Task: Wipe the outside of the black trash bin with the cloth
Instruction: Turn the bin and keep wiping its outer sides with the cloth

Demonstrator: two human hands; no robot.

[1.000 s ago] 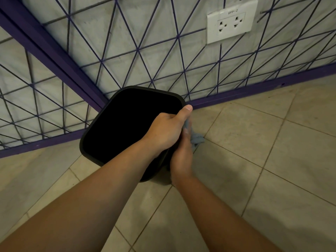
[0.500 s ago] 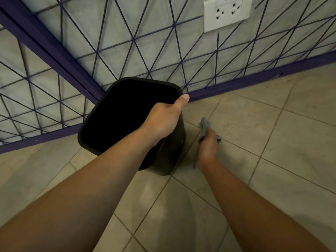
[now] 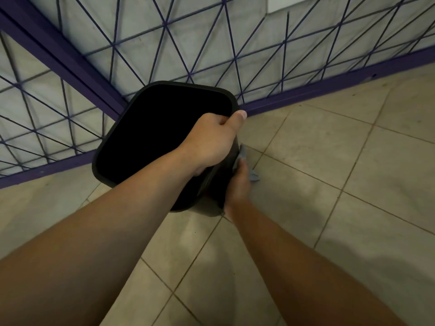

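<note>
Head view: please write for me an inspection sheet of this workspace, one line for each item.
Surface: beige tiled floor with dark grout lines.
Job's things: black trash bin stands tilted in the corner, opening toward the camera; grey-blue cloth lies against its right outer side.
Clutter: nothing seen.
Hands: left hand grips the bin's rim, thumb along the edge; right hand holds the cloth on the bin's side, its fingers partly hidden.
Cables: nothing seen.
Surroundings: grey walls with a purple line pattern, purple baseboard, edge of a white plate at the top.
</note>
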